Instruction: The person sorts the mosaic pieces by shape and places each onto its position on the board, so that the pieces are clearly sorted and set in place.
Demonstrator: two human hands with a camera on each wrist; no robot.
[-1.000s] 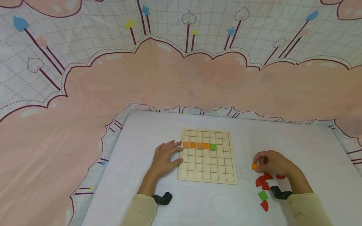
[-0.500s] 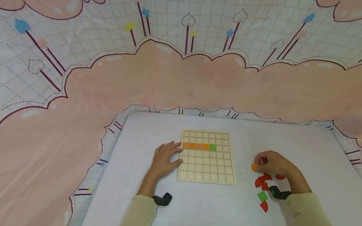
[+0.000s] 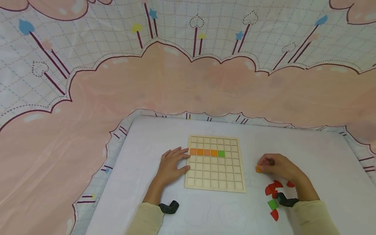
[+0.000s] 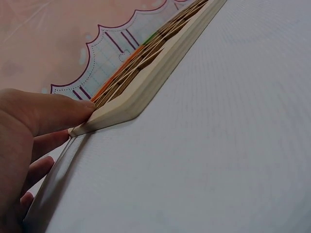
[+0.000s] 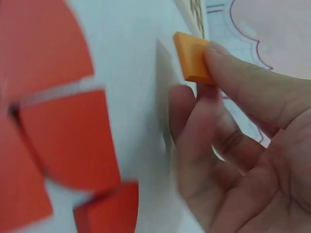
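A square wooden board (image 3: 211,167) marked into a grid lies mid-table in the head view. One row holds several orange square tiles (image 3: 200,152), from its left end, then a green tile (image 3: 221,153). My left hand (image 3: 171,166) rests at the board's left edge, fingers spread; in the left wrist view its thumb (image 4: 63,115) touches the rim. To the right of the board, my right hand (image 3: 278,166) pinches an orange square tile (image 5: 192,56) between thumb and fingers, held up off the table in the right wrist view.
Beneath the right forearm lie several red quarter-round pieces (image 3: 274,215) and a loose green tile (image 3: 272,204). Black devices (image 3: 169,207) sit at both wrists. A patterned pink and white cloth (image 3: 205,85) hangs beyond the white table (image 3: 158,130).
My right hand, with the orange tile, has lifted and moved a little left toward the board and away from the red pieces. The left hand has stayed at the board's edge.
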